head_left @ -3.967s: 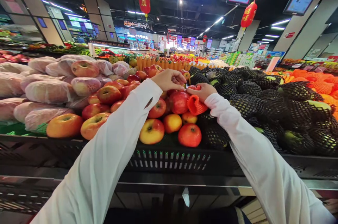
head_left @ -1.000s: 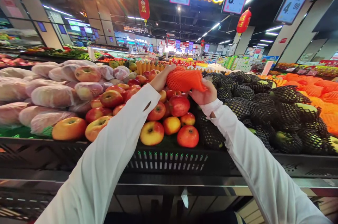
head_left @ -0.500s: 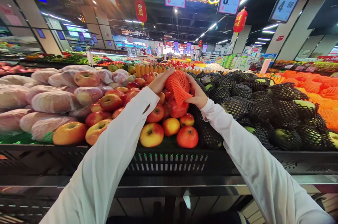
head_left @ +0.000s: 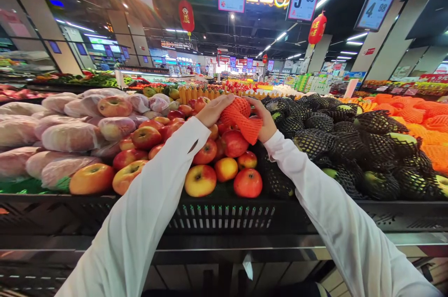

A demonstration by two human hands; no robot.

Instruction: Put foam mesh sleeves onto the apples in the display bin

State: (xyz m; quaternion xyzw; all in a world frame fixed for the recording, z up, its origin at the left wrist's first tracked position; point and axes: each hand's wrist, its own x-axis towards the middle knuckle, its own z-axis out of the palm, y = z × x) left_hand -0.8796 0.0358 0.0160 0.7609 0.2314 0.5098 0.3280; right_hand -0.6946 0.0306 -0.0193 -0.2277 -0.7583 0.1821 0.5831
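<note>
Gripping an orange foam net sleeve [head_left: 241, 119] from both sides, the left hand [head_left: 213, 110] and right hand [head_left: 264, 119] hold it raised just above the loose apples [head_left: 224, 157] (red and yellow) in the black crate [head_left: 224, 215]; dark-netted fruit [head_left: 350, 147] lies beside it on the right.

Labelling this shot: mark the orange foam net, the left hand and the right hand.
orange foam net [head_left: 245, 122], head view, middle of the mesh.
left hand [head_left: 213, 111], head view, back of hand.
right hand [head_left: 266, 122], head view, back of hand.
</note>
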